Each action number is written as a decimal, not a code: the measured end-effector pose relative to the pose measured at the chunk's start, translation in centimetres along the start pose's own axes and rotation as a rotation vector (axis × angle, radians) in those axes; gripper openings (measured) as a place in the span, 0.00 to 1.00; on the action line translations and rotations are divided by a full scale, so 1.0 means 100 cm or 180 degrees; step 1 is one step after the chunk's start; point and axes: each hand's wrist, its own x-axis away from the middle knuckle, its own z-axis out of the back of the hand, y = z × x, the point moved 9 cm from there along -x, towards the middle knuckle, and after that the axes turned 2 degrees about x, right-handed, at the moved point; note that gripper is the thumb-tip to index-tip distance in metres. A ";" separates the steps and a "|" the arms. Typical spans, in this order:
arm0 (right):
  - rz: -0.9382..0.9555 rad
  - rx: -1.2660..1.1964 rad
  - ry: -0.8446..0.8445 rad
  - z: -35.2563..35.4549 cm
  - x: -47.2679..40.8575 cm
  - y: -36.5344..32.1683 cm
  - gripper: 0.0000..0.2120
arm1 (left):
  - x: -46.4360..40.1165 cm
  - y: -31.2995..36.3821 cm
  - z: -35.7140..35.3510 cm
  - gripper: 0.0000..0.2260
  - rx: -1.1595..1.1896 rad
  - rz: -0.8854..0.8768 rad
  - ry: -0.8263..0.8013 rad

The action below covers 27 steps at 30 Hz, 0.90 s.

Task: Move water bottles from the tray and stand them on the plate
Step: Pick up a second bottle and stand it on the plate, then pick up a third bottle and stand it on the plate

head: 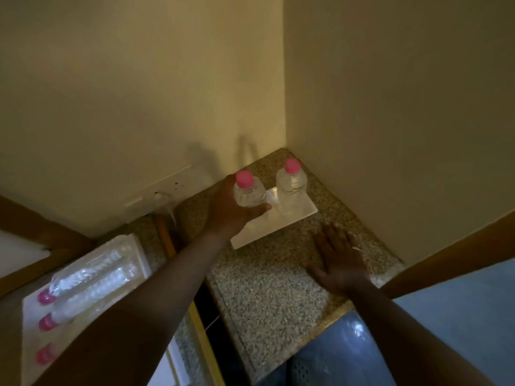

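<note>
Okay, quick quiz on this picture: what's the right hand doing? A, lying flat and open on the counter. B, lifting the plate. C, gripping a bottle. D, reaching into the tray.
A: the right hand lies palm down with fingers spread on the speckled counter, holding nothing, while the left hand holds a pink-capped bottle upright over the white plate.
</note>
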 end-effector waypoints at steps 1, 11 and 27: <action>0.0008 -0.0013 0.0020 0.000 -0.001 0.000 0.45 | -0.006 -0.003 -0.009 0.32 -0.0002 0.0024 -0.0026; -0.0024 -0.0080 0.0165 -0.001 0.001 0.000 0.43 | -0.034 -0.017 -0.044 0.34 -0.0129 0.0123 -0.0052; -0.0084 -0.0047 0.0127 0.005 0.002 -0.002 0.43 | 0.001 -0.052 -0.027 0.53 -0.0531 0.0334 -0.0312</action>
